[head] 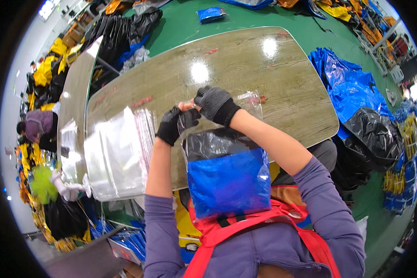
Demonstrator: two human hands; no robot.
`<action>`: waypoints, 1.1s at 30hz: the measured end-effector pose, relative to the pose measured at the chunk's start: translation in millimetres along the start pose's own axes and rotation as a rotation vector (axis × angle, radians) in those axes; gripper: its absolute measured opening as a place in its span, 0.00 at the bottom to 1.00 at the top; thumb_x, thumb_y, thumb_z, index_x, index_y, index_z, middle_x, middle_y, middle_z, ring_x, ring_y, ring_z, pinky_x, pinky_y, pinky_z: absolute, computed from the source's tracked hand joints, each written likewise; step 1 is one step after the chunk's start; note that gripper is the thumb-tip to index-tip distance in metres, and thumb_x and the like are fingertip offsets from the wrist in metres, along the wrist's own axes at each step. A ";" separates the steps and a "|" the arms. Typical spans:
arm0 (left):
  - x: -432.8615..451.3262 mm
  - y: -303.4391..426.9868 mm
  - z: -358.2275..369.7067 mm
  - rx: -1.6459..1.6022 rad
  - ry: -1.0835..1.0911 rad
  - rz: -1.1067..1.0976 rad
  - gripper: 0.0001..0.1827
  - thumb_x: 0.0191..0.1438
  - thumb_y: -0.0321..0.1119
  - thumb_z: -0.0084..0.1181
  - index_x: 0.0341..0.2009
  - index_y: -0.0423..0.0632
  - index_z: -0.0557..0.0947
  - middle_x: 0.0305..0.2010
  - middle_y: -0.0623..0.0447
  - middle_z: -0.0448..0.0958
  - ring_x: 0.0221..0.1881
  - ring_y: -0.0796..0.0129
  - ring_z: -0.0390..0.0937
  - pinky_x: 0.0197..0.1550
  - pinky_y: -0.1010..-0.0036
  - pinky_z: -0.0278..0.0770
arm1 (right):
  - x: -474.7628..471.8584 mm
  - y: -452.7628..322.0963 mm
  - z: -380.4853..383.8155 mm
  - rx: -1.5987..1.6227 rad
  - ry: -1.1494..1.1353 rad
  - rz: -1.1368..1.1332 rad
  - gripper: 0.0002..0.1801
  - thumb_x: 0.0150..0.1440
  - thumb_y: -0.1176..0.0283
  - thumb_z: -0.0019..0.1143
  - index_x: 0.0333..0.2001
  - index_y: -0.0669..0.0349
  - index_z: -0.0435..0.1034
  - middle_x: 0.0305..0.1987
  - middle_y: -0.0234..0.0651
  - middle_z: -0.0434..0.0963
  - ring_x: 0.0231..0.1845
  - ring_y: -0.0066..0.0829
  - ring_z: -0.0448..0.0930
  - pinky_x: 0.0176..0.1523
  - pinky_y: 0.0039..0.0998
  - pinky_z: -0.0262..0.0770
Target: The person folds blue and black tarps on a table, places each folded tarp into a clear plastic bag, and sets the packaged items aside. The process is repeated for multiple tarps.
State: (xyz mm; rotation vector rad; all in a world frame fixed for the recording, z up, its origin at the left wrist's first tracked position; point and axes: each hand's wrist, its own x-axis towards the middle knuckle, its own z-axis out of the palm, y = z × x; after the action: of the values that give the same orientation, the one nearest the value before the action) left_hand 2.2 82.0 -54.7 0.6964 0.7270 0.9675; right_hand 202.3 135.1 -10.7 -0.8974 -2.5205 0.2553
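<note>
A clear plastic bag [259, 114] lies over the near edge of the wood-patterned table [281, 83] and reaches down to my lap. Inside it sits a folded blue and black plastic sheet [229, 182], blue at the near end and black towards the hands. My left hand [172, 123], in a black half-finger glove, grips the bag's far left edge. My right hand [213, 104], in a grey-and-black striped glove, pinches the same edge just beside it. The fingertips of both hands nearly meet; what lies beneath them is hidden.
A stack of clear bags [114, 156] lies left on the table. Blue sheeting [351, 83] and a black bundle [375, 133] are heaped at right. A blue packet [211, 15] rests on the green floor. Two co-workers, one in purple [40, 127], are at left.
</note>
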 end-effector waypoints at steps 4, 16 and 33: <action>-4.5 9.5 9.3 0.062 0.157 -0.017 0.20 0.61 0.46 0.49 0.45 0.41 0.76 0.42 0.49 0.77 0.40 0.61 0.77 0.45 0.63 0.77 | 22.9 -4.4 12.3 -0.142 -0.013 -0.163 0.08 0.47 0.67 0.52 0.24 0.58 0.76 0.29 0.40 0.77 0.35 0.39 0.79 0.39 0.38 0.75; -13.7 3.0 -6.0 0.327 0.254 -0.024 0.22 0.65 0.45 0.41 0.46 0.36 0.76 0.39 0.46 0.79 0.38 0.65 0.78 0.43 0.72 0.76 | 47.2 -11.6 22.6 0.029 -0.187 0.059 0.10 0.48 0.62 0.53 0.28 0.55 0.76 0.30 0.43 0.78 0.35 0.42 0.80 0.40 0.42 0.76; -25.9 44.4 -25.8 -0.117 0.121 -0.303 0.24 0.57 0.35 0.52 0.57 0.42 0.67 0.51 0.43 0.75 0.52 0.53 0.75 0.54 0.63 0.73 | -112.1 103.7 -49.5 1.487 -0.146 0.999 0.22 0.56 0.56 0.57 0.48 0.60 0.71 0.43 0.43 0.77 0.45 0.29 0.80 0.33 0.21 0.71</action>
State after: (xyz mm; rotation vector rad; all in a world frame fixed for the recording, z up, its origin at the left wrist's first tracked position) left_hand -49.0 81.3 -28.5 0.4130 0.8482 0.7713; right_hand 360.0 144.9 -39.2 -1.2192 -1.0393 2.0877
